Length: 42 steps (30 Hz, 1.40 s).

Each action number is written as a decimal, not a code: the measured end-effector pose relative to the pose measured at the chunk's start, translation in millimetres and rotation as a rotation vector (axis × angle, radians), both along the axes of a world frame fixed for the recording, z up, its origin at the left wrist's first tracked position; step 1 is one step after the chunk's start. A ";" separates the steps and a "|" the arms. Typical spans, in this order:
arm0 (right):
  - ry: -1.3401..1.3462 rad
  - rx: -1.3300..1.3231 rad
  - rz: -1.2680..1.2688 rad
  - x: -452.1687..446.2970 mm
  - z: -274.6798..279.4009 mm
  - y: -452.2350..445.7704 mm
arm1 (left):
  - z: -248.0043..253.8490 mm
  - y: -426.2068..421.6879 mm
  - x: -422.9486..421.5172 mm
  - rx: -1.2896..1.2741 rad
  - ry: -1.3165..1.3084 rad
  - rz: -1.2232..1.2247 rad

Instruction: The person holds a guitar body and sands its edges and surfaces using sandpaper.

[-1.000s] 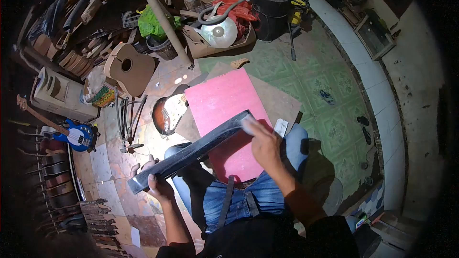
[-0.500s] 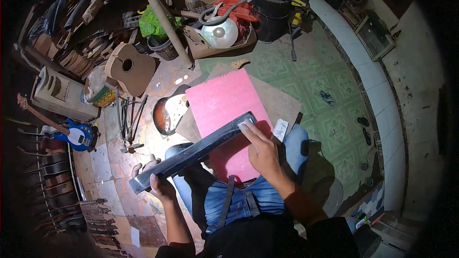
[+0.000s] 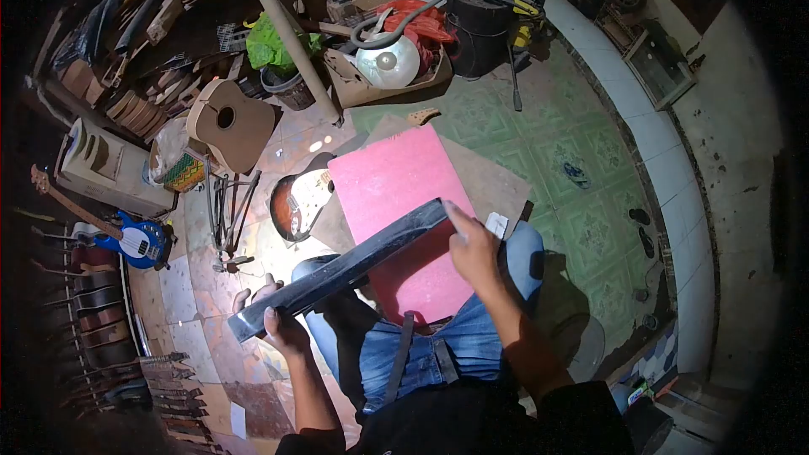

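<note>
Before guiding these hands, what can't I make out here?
Head view:
Underside of the long, glossy black bar: faces away.
Palm of the bare left hand: partly behind the bar.
Palm of the bare right hand: mostly turned away.
Flat white object beside the right knee: too small to identify.

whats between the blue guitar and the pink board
In the head view, going from the blue guitar toward the pink board, first a thin-legged metal stand, then a sunburst guitar body with a pale face plate.

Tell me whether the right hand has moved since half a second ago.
Yes: against the pink board, the right hand has shifted rightward and slightly up the picture, toward the board's right edge.
</note>
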State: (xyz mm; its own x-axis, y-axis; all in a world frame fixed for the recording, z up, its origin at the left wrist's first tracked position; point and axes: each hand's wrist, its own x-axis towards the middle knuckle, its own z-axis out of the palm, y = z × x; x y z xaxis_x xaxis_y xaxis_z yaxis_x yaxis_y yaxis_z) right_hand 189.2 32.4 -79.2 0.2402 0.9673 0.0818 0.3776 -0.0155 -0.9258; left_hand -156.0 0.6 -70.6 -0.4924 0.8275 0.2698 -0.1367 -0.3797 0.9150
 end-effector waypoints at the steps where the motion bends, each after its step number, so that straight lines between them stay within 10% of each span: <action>1: -0.074 0.070 0.053 -7.7 17.2 -4.3 | -1.3 -0.1 -1.4 0.015 0.000 -0.003; 5: -0.257 0.240 0.096 0.4 -5.6 2.9 | -5.4 -3.1 -7.0 0.023 -0.026 -0.017; 6: 0.192 -0.151 0.027 -1.3 -9.5 10.0 | -5.9 -2.8 -6.0 0.026 -0.029 -0.014; 11: 0.257 -0.387 -0.005 -5.7 -4.1 13.8 | -9.3 -3.2 -11.4 0.003 -0.042 -0.003; 14: -0.240 0.308 0.084 -3.1 -9.0 14.1 | 2.2 -2.8 -1.2 -0.027 -0.104 0.031; 16: 0.029 -0.093 0.034 -0.9 11.0 22.8 | 3.3 -5.1 -0.9 -0.036 -0.104 0.037; 42: -0.333 0.271 0.319 -124.7 23.2 -28.0 | 18.8 -3.2 22.2 -0.010 0.020 0.036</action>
